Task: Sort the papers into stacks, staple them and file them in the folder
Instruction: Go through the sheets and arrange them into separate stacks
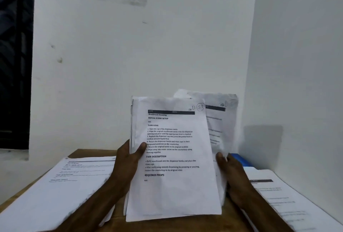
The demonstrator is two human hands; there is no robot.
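The bundle (172, 157) of papers stands nearly upright above the middle of the table (87, 153), its printed front page facing the person. The left hand (128, 159) pinches its left edge, thumb pressed on the front page and the other fingers hidden behind. The rear sheets (220, 120), blurred, fan out to the right behind the bundle, and the right hand (232, 174) appears to grip their lower part with the thumb in front; the blur makes this less sure. A left stack (61, 181) and a right stack (278, 194) lie flat on the table on either side, and a blue folder (238, 158) shows just behind the right hand. The main risk, I think, is that the pinch holds the bundle at one edge only, so loose pages can slide down or spread and mix with a stack below. The rear sheets can also bend or tear if they are pulled too fast. A page put on the wrong stack would later be stapled wrongly.
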